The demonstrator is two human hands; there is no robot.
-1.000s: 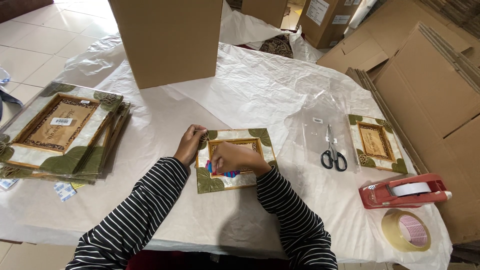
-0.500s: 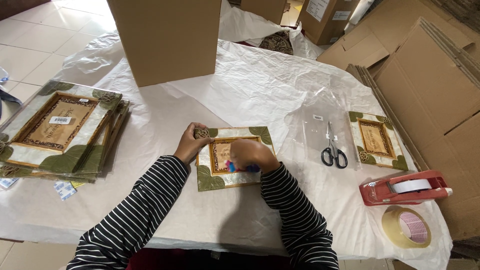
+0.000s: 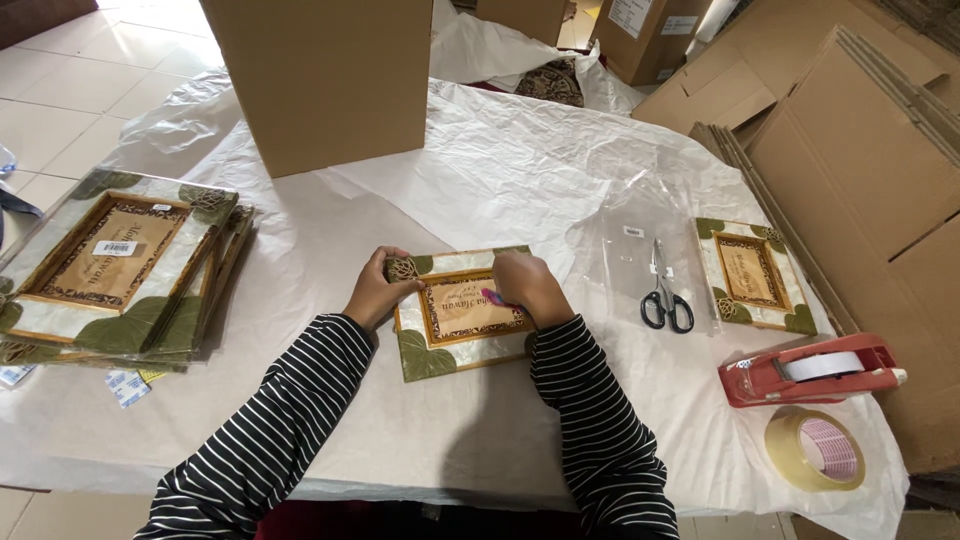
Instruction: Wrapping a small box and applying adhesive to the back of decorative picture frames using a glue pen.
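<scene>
Pearly frame (image 3: 460, 312), green leaf corners, lies flat | left hand (image 3: 375, 293) grip pinches its corner; right hand (image 3: 527, 287) grip holds pink marker (image 3: 494, 298)

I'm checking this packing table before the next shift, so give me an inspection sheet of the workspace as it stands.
Surface: table covered in wrinkled white paper.
Job's things: small frame flat near the front edge; left hand grips its left edge, right hand rests on it holding a pink pen.
Clutter: stack of frames at left; scissors on a clear plastic bag; another frame; red tape dispenser; tape roll; upright cardboard box.
Grippers: both bare hands, striped sleeves.
Cables: nothing seen.
Surroundings: flattened cartons at right, tiled floor at left.
</scene>
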